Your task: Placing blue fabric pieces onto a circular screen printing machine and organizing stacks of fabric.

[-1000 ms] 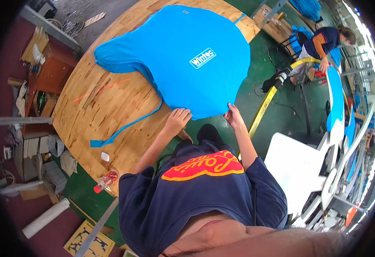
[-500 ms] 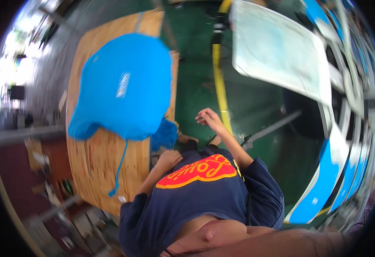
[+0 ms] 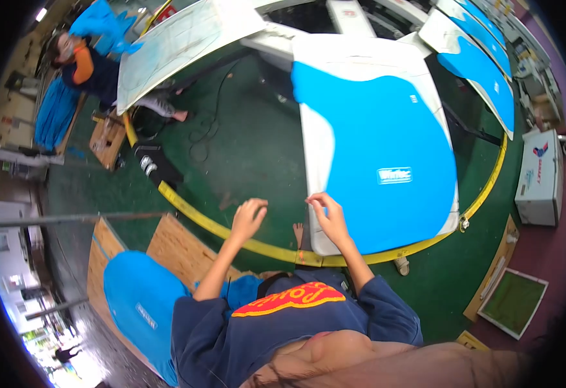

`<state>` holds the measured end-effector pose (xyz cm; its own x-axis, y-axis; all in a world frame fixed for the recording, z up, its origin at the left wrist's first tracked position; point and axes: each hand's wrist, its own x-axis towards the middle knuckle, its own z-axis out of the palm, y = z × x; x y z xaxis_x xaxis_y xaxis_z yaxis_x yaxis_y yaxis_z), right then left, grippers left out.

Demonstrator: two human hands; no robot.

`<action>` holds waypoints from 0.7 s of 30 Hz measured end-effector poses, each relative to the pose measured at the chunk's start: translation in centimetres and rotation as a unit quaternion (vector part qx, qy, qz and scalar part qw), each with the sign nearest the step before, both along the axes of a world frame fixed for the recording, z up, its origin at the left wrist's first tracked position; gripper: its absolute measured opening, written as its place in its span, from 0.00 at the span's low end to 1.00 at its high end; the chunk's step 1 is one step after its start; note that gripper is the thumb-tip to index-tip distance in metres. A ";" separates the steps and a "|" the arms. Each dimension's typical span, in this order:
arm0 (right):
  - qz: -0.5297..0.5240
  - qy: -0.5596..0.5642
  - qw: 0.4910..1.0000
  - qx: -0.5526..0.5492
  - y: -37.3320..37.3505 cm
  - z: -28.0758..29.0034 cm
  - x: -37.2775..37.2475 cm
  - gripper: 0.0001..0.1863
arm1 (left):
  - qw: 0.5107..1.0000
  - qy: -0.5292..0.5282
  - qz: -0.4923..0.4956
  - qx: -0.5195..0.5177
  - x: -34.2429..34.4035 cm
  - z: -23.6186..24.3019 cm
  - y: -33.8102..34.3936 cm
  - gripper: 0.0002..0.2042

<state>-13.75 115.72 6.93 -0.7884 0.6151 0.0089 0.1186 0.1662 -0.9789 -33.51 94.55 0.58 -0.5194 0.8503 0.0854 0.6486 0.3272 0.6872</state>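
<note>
A white board [image 3: 316,136] lies in front of me, with a blue fabric panel [image 3: 386,149] spread flat over most of it. A small pale printed patch [image 3: 394,176] marks the panel. My right hand [image 3: 327,216] is at the board's left edge, fingers loosely bent with nothing seen in them; whether it touches the edge I cannot tell. Left of it, above the green floor, my left hand [image 3: 248,218] hangs empty with its fingers apart. At lower left, a stack of blue fabric panels [image 3: 137,291] lies on a wooden table [image 3: 167,242].
A yellow curved rail [image 3: 273,251] runs around beneath the boards. Another white board [image 3: 179,52] is at far left, beside a seated person [image 3: 89,71] near blue fabric. More boards with blue panels [image 3: 477,71] are at far right. A white box [image 3: 538,178] and a framed screen [image 3: 513,302] stand right.
My view has swung right, from the table with blue fabric to the board with the blue panel. My left hand has come up and forward; both hands are now in front of me.
</note>
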 end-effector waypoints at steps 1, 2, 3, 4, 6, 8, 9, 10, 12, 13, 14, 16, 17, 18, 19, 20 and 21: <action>-0.052 -0.044 0.996 0.052 2.3 -0.5 1.1 0.08 | 1.000 -0.012 -0.001 -0.005 -2.8 -1.1 3.4 0.13; -0.097 -0.062 0.987 0.116 4.4 -1.0 2.7 0.08 | 0.996 -0.074 0.005 -0.043 -5.4 -2.2 7.2 0.17; -0.124 -0.109 0.973 0.161 6.5 -1.3 4.3 0.12 | 0.978 -0.202 0.027 -0.052 -8.1 -3.3 10.9 0.22; -0.144 -0.149 0.958 0.200 7.3 -1.8 5.8 0.17 | 0.962 -0.268 0.031 -0.039 -10.7 -4.3 13.4 0.31; -0.136 -0.263 0.913 0.281 9.4 -3.0 8.1 0.24 | 0.905 -0.413 0.087 -0.050 -15.9 -5.7 19.0 0.39; -0.078 -0.401 0.857 0.313 10.6 -4.1 8.9 0.36 | 0.875 -0.466 0.128 -0.020 -20.2 -6.3 23.3 0.44; -0.051 -0.408 0.861 0.299 11.0 -4.8 9.1 0.41 | 0.847 -0.512 0.143 0.016 -21.9 -6.7 25.6 0.45; -0.047 -0.423 0.852 0.305 10.9 -5.3 9.0 0.42 | 0.832 -0.530 0.160 0.033 -23.4 -7.1 27.5 0.44; -0.048 -0.426 0.846 0.315 10.6 -6.0 8.8 0.42 | 0.798 -0.588 0.124 0.048 -26.0 -7.5 31.0 0.42; -0.052 -0.412 0.850 0.323 10.4 -6.3 8.7 0.42 | 0.786 -0.604 0.118 0.051 -27.0 -7.7 32.4 0.41; -0.056 -0.423 0.847 0.316 10.3 -6.5 8.5 0.42 | 0.780 -0.608 0.109 0.097 -27.6 -8.0 33.8 0.37; -0.052 -0.423 0.850 0.310 10.2 -6.7 8.3 0.42 | 0.790 -0.571 0.189 0.125 -28.9 -8.1 36.3 0.32; -0.056 -0.434 0.844 0.310 10.2 -6.8 8.3 0.42 | 0.823 -0.514 0.187 0.153 -29.3 -7.9 37.0 0.30; -0.055 -0.433 0.847 0.305 10.2 -6.9 8.4 0.42 | 0.845 -0.449 0.240 0.162 -29.5 -7.7 37.6 0.28; -0.053 -0.417 0.856 0.301 10.2 -7.0 8.4 0.42 | 0.852 -0.408 0.259 0.200 -29.3 -7.3 38.3 0.26; -0.054 -0.429 0.850 0.301 10.2 -7.1 8.5 0.42 | 0.858 -0.403 0.229 0.221 -28.9 -6.9 38.7 0.26; -0.061 -0.418 0.855 0.300 10.2 -7.2 8.5 0.42 | 0.903 -0.309 0.200 0.222 -28.0 -6.4 38.9 0.26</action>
